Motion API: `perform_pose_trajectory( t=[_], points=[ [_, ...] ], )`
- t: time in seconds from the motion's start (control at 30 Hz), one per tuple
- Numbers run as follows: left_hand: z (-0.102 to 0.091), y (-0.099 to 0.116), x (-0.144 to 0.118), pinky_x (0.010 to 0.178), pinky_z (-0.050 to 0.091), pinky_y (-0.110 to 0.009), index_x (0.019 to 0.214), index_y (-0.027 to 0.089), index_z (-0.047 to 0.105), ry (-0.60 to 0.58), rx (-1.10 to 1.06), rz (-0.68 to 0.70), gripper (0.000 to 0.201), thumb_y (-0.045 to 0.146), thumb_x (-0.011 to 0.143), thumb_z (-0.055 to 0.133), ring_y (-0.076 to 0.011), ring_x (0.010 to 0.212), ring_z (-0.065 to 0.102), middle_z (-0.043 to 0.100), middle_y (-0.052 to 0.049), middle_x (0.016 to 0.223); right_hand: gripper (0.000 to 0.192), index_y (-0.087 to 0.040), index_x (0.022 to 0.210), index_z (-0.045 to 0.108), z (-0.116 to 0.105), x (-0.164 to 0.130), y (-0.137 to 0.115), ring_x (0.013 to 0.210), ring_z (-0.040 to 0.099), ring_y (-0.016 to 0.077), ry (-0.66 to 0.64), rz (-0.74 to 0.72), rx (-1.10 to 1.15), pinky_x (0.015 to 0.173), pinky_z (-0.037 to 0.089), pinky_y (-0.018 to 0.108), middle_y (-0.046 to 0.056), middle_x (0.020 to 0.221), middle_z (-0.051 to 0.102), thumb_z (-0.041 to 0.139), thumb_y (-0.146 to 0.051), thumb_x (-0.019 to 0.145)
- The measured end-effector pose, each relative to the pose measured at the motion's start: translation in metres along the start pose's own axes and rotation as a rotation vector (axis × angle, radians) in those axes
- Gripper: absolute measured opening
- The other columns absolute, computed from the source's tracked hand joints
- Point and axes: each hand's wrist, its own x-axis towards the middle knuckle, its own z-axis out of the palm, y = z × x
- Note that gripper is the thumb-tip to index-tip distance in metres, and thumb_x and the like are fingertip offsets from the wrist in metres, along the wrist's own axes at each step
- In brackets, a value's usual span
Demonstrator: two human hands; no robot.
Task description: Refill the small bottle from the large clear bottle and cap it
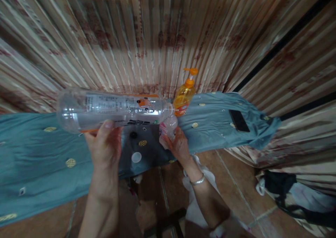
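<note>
My left hand [106, 143] is closed round the underside of a large clear plastic bottle [112, 108], which lies tipped on its side in the air with its mouth to the right. A small clear bottle with a pink label [168, 130] is gripped in my right hand [178, 143]. The big bottle's neck meets the top of the small one; whether liquid passes between them I cannot make out. Just behind, a pump bottle of yellow liquid with an orange pump [185, 96] stands on the cloth.
A blue-green cloth with pineapple prints [47, 143] covers the long narrow surface. On it are a white round cap [136, 157], a small dark cap [133, 135] and a black phone [238, 121]. Pleated curtains [147, 38] hang behind. Dark and pale fabric [301, 196] lies lower right.
</note>
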Motion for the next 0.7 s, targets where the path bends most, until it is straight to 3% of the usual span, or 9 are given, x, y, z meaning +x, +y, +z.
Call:
perform_pose_trajectory(
  t=[0.27, 0.5, 0.7],
  points=[
    [-0.0031, -0.0011, 0.0009, 0.068, 0.068, -0.031, 0.089, 0.025, 0.073, -0.06, 0.043, 0.017, 0.049, 0.038, 0.052, 0.102, -0.0153, 0.072, 0.07, 0.066, 0.006, 0.07, 0.059, -0.011, 0.146, 0.051, -0.0007, 0.0006, -0.0008, 0.107, 0.077, 0.0368, -0.004, 0.02, 0.011, 0.087, 0.068, 0.055, 0.023, 0.115, 0.077, 0.06, -0.055, 0.107],
    [0.0037, 0.002, -0.0001, 0.063, 0.065, -0.027, 0.098, 0.027, 0.075, -0.008, 0.002, 0.005, 0.067, 0.038, 0.039, 0.105, -0.0142, 0.068, 0.069, 0.069, 0.006, 0.073, 0.063, -0.009, 0.146, 0.052, -0.0001, 0.0005, -0.0018, 0.109, 0.076, 0.0367, 0.014, 0.012, -0.001, 0.088, 0.068, 0.055, 0.025, 0.117, 0.076, 0.054, -0.06, 0.109],
    [0.0026, 0.0021, -0.0011, 0.066, 0.066, -0.029, 0.084, 0.024, 0.072, -0.002, 0.027, -0.011, 0.051, 0.037, 0.044, 0.103, -0.0148, 0.069, 0.07, 0.069, 0.006, 0.071, 0.062, -0.013, 0.147, 0.052, -0.0012, 0.0008, -0.0028, 0.107, 0.076, 0.0353, 0.014, 0.014, -0.002, 0.087, 0.068, 0.056, 0.022, 0.115, 0.076, 0.053, -0.061, 0.109]
  ],
)
